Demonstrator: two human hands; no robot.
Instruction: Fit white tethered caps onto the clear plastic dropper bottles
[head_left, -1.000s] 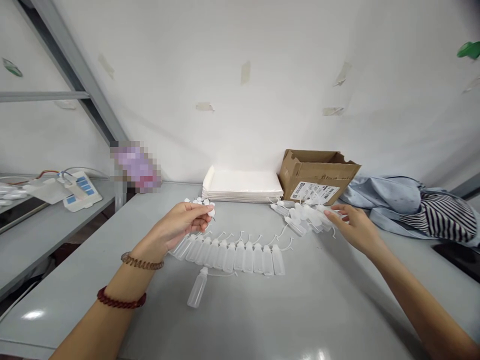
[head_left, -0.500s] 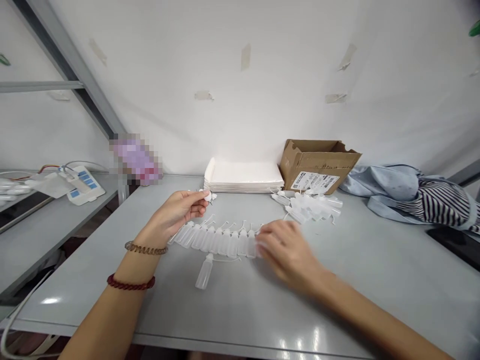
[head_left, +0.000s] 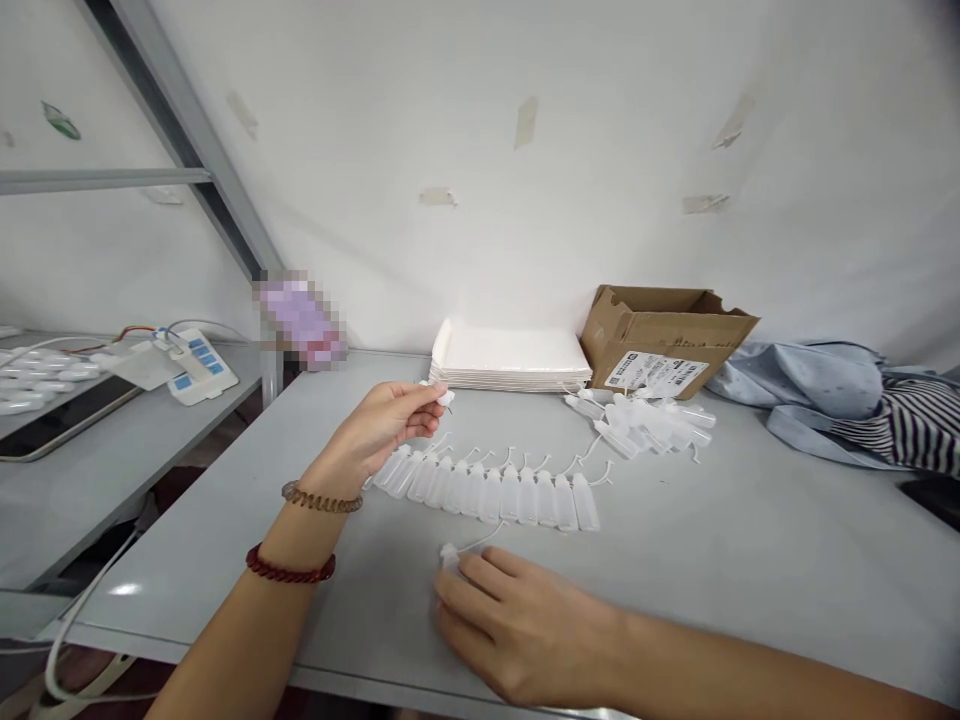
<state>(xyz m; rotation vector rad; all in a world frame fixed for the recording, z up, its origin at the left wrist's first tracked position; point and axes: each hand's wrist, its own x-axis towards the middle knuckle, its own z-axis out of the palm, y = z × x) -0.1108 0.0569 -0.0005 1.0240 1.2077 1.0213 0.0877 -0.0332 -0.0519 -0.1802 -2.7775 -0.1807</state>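
Observation:
My left hand (head_left: 386, 425) is raised over the left end of the row, thumb and fingers pinching small white pieces (head_left: 445, 396) with a thin dark tip sticking out. Near the table's front, my right hand (head_left: 525, 620) has its fingers curled over a single small translucent plastic bottle (head_left: 448, 553). Only that bottle's white neck and thin strap show; my fingers hide its body. Between my hands and the wall, several matching bottles (head_left: 491, 495) lie side by side in a slightly curved row, their straps pointing away from me.
A loose pile of the same bottles (head_left: 652, 425) lies before an open cardboard box (head_left: 667, 330). Flat white packages (head_left: 517, 355) are stacked against the wall. Blue cloth (head_left: 810, 385) lies at right. On the left surface are a power strip (head_left: 202, 365) and a phone (head_left: 67, 415).
My right hand has moved from the row's right end toward me, onto the single bottle. More bottles now show at that end. The camera view has shifted left; my left hand keeps its pinch.

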